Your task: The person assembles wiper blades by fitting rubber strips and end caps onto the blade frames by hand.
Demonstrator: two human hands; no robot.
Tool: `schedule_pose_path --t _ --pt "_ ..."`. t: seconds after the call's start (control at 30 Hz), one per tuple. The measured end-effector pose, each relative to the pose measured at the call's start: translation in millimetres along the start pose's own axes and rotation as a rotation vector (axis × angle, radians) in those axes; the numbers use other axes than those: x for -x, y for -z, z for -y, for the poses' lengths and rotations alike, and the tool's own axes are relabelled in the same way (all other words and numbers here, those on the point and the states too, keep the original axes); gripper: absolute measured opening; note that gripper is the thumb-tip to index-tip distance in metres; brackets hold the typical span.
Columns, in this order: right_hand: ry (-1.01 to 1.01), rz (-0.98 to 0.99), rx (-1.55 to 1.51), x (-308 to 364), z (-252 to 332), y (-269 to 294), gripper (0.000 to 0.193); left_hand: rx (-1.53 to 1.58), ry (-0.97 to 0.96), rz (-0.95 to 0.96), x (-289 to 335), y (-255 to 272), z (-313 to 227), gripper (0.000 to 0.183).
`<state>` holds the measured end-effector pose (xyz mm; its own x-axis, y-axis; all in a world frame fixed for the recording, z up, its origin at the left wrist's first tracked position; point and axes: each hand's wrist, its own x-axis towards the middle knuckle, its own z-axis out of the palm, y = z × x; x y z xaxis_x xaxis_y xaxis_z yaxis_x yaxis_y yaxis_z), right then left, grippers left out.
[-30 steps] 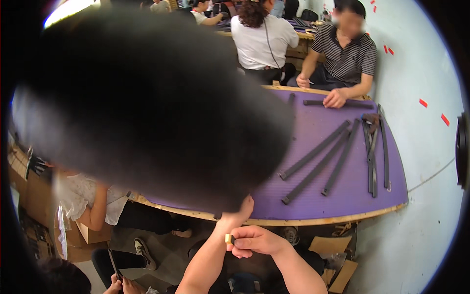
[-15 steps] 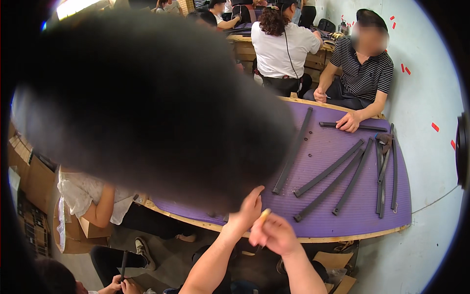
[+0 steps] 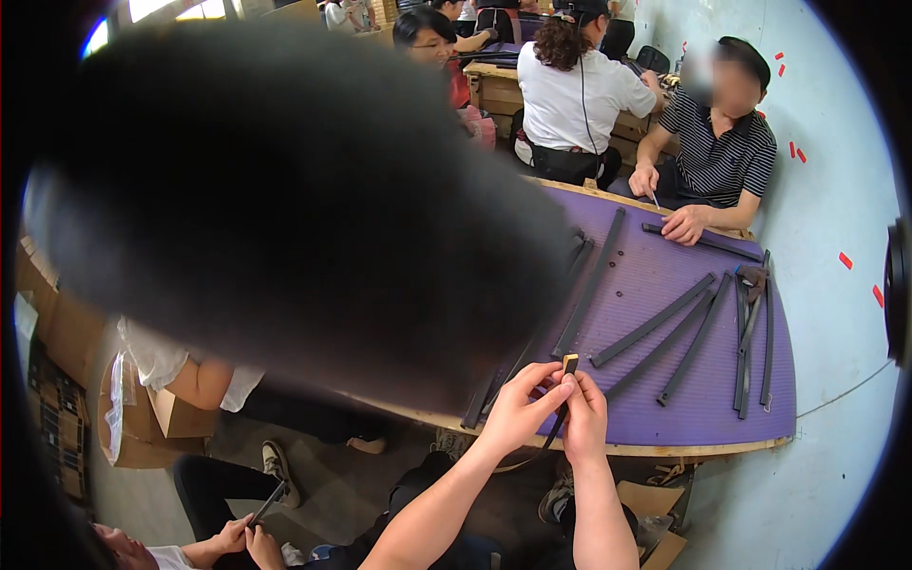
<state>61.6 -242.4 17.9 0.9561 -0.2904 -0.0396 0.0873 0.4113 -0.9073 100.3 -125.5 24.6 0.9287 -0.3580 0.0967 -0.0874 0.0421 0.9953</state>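
Note:
My left hand (image 3: 521,407) and my right hand (image 3: 585,414) meet just over the table's near edge. Between their fingertips is a narrow dark strip (image 3: 570,364) with a yellowish end pointing up. The rest of the strip hangs below the hands and curves toward the left. My right fingers are closed around it, and my left thumb and fingers pinch it from the other side. Several long black bars lie on the purple ribbed mat (image 3: 703,418) beyond and to the right; one bar (image 3: 651,320) slants away just past my right hand.
A large dark blur (image 3: 285,209) hides much of the left and middle. Across the table a co-worker holds a slim tool over a black bar (image 3: 712,245). A dark cloth (image 3: 750,275) rests on bars at right. Another person handles a bar at lower left, near cardboard boxes (image 3: 142,427).
My hands have come together, and the strip's yellowish end now stands up between them. My view has shifted slightly. The co-worker's slim tool has moved closer to the bar.

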Motion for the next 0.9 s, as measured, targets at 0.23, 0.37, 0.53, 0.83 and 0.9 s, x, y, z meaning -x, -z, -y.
schedule_pose_path --t 0.23,0.37,0.53,0.83,0.9 --pt "0.014 -0.009 0.088 13 -12 7 0.024 0.122 -0.019 0.063 13 4 2 0.032" --pt "-0.002 -0.032 0.091 18 -4 11 0.024 0.139 -0.036 0.106 14 -3 -1 0.026" --pt "0.07 -0.053 -0.006 5 -5 9 0.014 0.181 -0.098 0.01 7 -14 -8 0.023" --pt "0.123 -0.026 -0.085 -11 -8 26 0.031 0.089 -0.08 0.079 -10 -19 -5 0.026" --pt "0.138 -0.04 -0.056 -12 -5 27 0.026 0.007 -0.099 0.089 -10 -19 2 0.025"
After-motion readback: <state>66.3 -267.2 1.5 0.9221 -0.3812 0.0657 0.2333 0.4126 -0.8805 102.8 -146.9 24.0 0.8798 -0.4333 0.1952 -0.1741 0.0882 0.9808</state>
